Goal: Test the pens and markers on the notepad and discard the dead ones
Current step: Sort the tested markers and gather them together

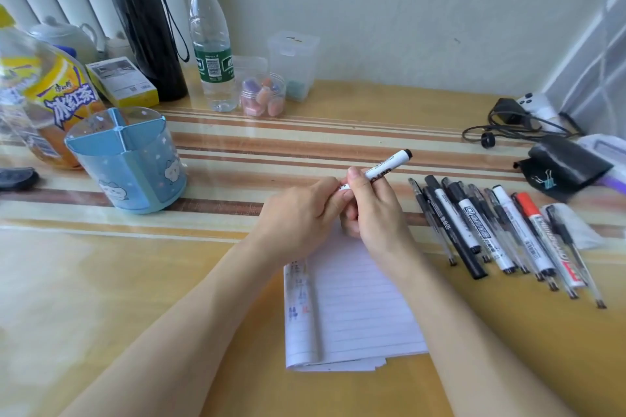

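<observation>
As our left hand [298, 217] and right hand [376, 213] both grip the marker [389, 166] over the notepad [359, 298], we're probably uncapping it.

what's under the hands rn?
The lined notepad lies beneath the left hand and right hand, which both grip a marker. The notepad's top edge and the marker's near end are covered by the hands.

Table [135, 281] with notepad [359, 301], pens [481, 230]
</observation>
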